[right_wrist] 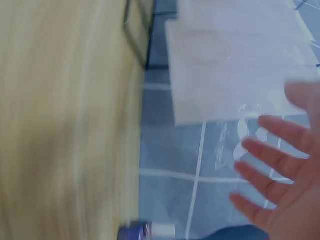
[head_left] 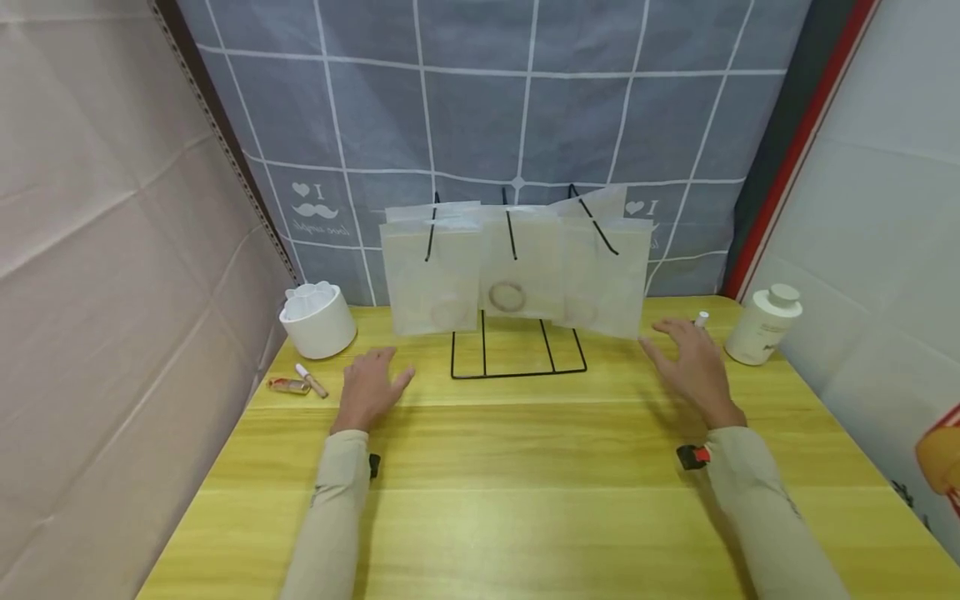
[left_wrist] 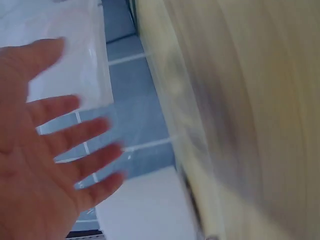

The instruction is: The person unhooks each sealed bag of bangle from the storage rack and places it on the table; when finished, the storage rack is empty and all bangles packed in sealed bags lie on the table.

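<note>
My left hand (head_left: 369, 387) hovers over the left part of the table with its fingers spread and nothing in it. On the other side, my right hand (head_left: 692, 367) is also empty, fingers apart. Between them, at the back, stands a black wire rack (head_left: 519, 374) with three prongs. Several translucent white bags (head_left: 433, 271) hang from it, overlapping one another. A brownish ring (head_left: 507, 296) shows through the middle bag. The left wrist view has my spread fingers (left_wrist: 75, 137) beside a bag (left_wrist: 70, 75); in the right wrist view my fingers (right_wrist: 275, 155) are just below another bag (right_wrist: 220, 75).
A white round pot (head_left: 318, 323) stands at the back left. In front of it lie a white-capped tube (head_left: 312, 381) and a small gold-and-red item (head_left: 288, 386). At the right is a white bottle (head_left: 763, 325); a small white cap (head_left: 701, 318) shows behind my right hand.
</note>
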{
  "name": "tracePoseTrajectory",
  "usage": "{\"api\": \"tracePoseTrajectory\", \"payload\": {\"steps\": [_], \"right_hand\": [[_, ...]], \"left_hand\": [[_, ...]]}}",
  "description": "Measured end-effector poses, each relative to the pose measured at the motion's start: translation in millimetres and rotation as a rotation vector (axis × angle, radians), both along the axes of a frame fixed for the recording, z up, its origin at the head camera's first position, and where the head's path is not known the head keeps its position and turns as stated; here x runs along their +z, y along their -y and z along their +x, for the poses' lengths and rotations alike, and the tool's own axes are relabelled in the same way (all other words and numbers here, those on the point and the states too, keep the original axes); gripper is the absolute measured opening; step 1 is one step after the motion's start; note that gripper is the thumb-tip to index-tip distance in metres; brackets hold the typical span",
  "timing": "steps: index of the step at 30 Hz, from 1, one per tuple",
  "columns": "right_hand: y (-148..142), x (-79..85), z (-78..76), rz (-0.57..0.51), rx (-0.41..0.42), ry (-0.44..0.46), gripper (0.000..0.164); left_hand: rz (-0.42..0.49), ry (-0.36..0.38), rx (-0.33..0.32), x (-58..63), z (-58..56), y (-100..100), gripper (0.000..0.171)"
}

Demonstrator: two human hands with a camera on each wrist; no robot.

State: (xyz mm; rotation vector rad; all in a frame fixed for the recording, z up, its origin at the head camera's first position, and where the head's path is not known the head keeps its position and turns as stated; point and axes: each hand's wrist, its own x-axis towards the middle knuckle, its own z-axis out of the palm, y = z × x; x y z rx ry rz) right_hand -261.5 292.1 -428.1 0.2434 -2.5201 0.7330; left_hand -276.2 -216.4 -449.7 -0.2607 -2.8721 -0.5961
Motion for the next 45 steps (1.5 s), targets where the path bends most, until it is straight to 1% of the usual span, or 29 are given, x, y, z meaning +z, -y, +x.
{"api": "tracePoseTrajectory", "payload": {"steps": [1, 3, 5, 6, 8, 10, 13, 16, 17, 20, 24, 28, 34, 38, 41, 45], "right_hand": [[3.4, 1.4, -2.5, -0.058, 0.018, -0.048, 0.044], [10.2, 6.0, -9.3, -0.174, 0.066, -0.111, 0.032], [16.0, 12.0, -17.7, -0.255, 0.119, -0.123, 0.030], [18.9, 15.7, -22.3, -0.281, 0.145, -0.122, 0.032], [25.3, 23.9, -30.1, -0.341, 0.185, -0.092, 0.037], [30.9, 29.0, -37.5, -0.388, 0.197, -0.072, 0.040], [39.5, 31.6, -46.5, -0.468, 0.190, -0.094, 0.039], [46.0, 30.6, -50.5, -0.540, 0.187, -0.155, 0.035], [48.5, 31.6, -49.7, -0.555, 0.194, -0.172, 0.034], [56.4, 40.9, -41.0, -0.567, 0.228, -0.194, 0.032], [64.2, 57.6, -29.5, -0.515, 0.258, -0.194, 0.032], [65.6, 66.3, -28.5, -0.458, 0.249, -0.195, 0.032], [63.1, 66.5, -30.3, -0.437, 0.231, -0.190, 0.034], [61.4, 64.7, -27.5, -0.429, 0.221, -0.185, 0.034], [59.4, 64.3, -23.7, -0.441, 0.212, -0.159, 0.035], [55.4, 63.0, -19.7, -0.466, 0.217, -0.153, 0.036]], "left_hand": [[0.034, 0.053, -0.024, -1.4, -1.5, -3.0, 0.060], [0.093, 0.150, -0.079, -4.5, -6.9, -10.0, 0.055], [0.149, 0.245, -0.126, -7.3, -14.7, -18.4, 0.055], [0.163, 0.272, -0.146, -8.9, -19.6, -22.9, 0.055], [0.175, 0.304, -0.172, -11.9, -29.0, -32.5, 0.056], [0.197, 0.330, -0.175, -14.6, -37.1, -42.0, 0.058], [0.239, 0.357, -0.171, -18.8, -45.2, -54.0, 0.060], [0.269, 0.386, -0.163, -23.9, -49.0, -61.7, 0.062], [0.268, 0.388, -0.156, -25.7, -49.6, -63.1, 0.062], [0.253, 0.381, -0.118, -30.6, -50.2, -65.4, 0.059], [0.253, 0.337, -0.069, -31.4, -49.5, -66.7, 0.051], [0.273, 0.310, -0.053, -29.1, -50.6, -69.2, 0.048], [0.311, 0.329, -0.020, -33.4, -52.2, -72.6, 0.047], [0.328, 0.349, 0.003, -36.8, -52.1, -73.1, 0.047], [0.326, 0.354, 0.007, -34.9, -51.6, -71.8, 0.047], [0.319, 0.354, 0.002, -30.7, -51.1, -70.1, 0.049]]}}
